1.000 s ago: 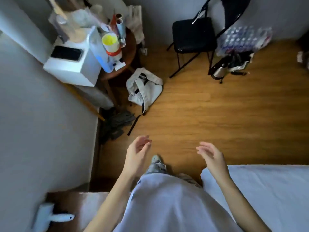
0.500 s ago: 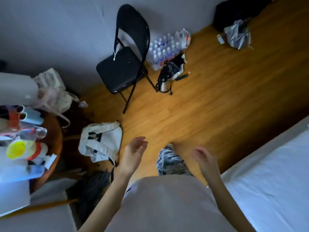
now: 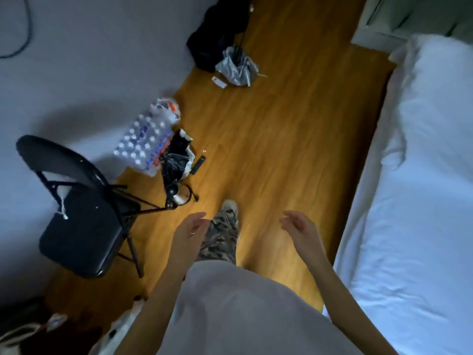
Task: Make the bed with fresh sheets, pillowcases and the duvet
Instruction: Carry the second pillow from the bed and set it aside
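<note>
The bed (image 3: 419, 201) runs along the right side, covered with a white sheet that is rumpled near its edge. A white pillow or bunched bedding (image 3: 445, 62) lies at its far end. My left hand (image 3: 188, 233) and my right hand (image 3: 302, 230) hang in front of me over the wooden floor, fingers relaxed, holding nothing. Both are apart from the bed; the right one is nearer to it. One leg in camouflage trousers steps forward between them.
A black folding chair (image 3: 79, 226) stands at the left by the wall. A pack of water bottles (image 3: 146, 142), a dark umbrella (image 3: 175, 160), a grey bag (image 3: 236, 66) and a black bag (image 3: 217, 29) lie along the wall. Bare floor runs beside the bed.
The view has swung right: the side table and white tote have left the frame, the chair moved to the left, and the bed fills the right side. Both hands stay empty.
</note>
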Demonstrator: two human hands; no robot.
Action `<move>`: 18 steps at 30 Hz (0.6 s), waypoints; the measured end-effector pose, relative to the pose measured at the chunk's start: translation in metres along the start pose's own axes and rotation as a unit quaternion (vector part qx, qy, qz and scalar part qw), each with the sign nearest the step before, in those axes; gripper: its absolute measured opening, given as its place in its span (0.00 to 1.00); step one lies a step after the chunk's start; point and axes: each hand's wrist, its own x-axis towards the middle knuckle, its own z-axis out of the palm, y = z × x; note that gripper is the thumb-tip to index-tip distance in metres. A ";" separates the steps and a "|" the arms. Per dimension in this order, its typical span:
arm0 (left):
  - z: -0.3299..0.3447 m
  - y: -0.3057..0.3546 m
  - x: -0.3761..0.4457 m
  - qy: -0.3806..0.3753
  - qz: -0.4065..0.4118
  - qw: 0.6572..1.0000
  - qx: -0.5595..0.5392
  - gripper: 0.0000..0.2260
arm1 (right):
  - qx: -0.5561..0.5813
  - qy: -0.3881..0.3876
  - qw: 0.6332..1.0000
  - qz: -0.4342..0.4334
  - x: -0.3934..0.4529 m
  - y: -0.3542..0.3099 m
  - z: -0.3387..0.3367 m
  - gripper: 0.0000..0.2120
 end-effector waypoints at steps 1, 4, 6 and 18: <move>0.006 0.007 0.023 -0.016 -0.006 1.000 -0.001 0.07 | -0.001 0.014 1.000 0.014 0.015 -0.002 -0.001 0.08; 0.025 0.037 0.099 -0.066 -0.009 0.998 0.015 0.07 | -0.005 0.051 0.997 0.052 0.066 -0.017 -0.002 0.09; 0.036 0.068 0.153 -0.100 -0.005 0.995 0.024 0.06 | 0.000 0.081 0.994 0.069 0.101 -0.040 -0.005 0.10; 0.142 0.297 0.395 -0.216 0.052 0.969 0.110 0.07 | 0.111 0.198 0.972 0.065 0.294 -0.179 -0.099 0.07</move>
